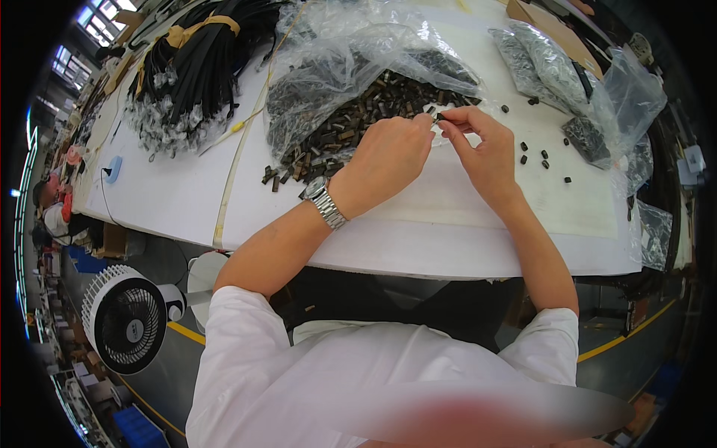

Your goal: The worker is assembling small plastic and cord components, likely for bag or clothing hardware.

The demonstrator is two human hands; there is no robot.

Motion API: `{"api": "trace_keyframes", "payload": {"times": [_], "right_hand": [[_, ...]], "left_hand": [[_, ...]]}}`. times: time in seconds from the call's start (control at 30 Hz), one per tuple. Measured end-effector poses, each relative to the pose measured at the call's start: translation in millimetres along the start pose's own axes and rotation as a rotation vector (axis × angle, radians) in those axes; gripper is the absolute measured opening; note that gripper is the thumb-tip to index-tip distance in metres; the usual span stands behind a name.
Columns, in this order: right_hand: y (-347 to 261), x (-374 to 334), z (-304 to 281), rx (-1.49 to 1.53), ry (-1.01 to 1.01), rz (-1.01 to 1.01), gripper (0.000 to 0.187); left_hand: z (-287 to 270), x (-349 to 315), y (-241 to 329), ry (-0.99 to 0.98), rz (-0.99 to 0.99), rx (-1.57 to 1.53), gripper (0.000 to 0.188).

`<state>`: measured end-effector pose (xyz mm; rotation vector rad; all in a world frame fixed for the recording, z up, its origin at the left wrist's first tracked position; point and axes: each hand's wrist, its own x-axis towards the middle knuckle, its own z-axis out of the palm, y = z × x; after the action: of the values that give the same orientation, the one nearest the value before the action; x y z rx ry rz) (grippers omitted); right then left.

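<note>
1. A worker in a white short-sleeved shirt (403, 355) leans over a white-topped table (418, 250), both forearms angled inward until the fingertips nearly meet.
2. The right hand (485, 153), wrist bent and knuckles raised, has thumb and forefinger pinched on a small, dark, block-like piece (439, 117), held just above the edge of a heap.
3. The left hand (392, 153) shows its back, fingers curled toward the same piece; its fingertips are partly hidden, so whether they grip anything cannot be told.
4. A silver metal link-band watch (321, 198) circles the left wrist, its polished links catching the light.
5. Beyond the hands spreads the heap of short, hard-edged, brown-black pieces (351, 119), spilling from a crinkled, glossy clear plastic bag (358, 52).
6. A few loose dark pieces (545, 154) lie scattered to the right, near bulging clear plastic packs (538, 67).
7. At upper left rests a bundle of flat black strips (202, 75), bound with a tan band (202, 28), their near ends wrapped in crumpled clear film.
8. A round white-and-black fan (131, 321) stands below the table's left side.
</note>
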<state>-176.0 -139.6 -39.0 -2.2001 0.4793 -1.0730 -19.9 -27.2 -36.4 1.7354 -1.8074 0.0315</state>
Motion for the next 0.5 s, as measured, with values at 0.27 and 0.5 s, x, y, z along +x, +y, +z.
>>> {"api": "trace_keyframes", "payload": {"times": [0.27,0.5], "right_hand": [[-5.2,0.5,4.7,-0.066,0.01,-0.104,0.011],[-3.7,-0.8,5.1,0.348,-0.01,0.19,0.015]], "left_hand": [[5.0,0.1,-7.1,0.082,0.033,-0.051,0.017],[1.9,-3.1,-1.8,0.117,0.014,-0.094,0.015]]}}
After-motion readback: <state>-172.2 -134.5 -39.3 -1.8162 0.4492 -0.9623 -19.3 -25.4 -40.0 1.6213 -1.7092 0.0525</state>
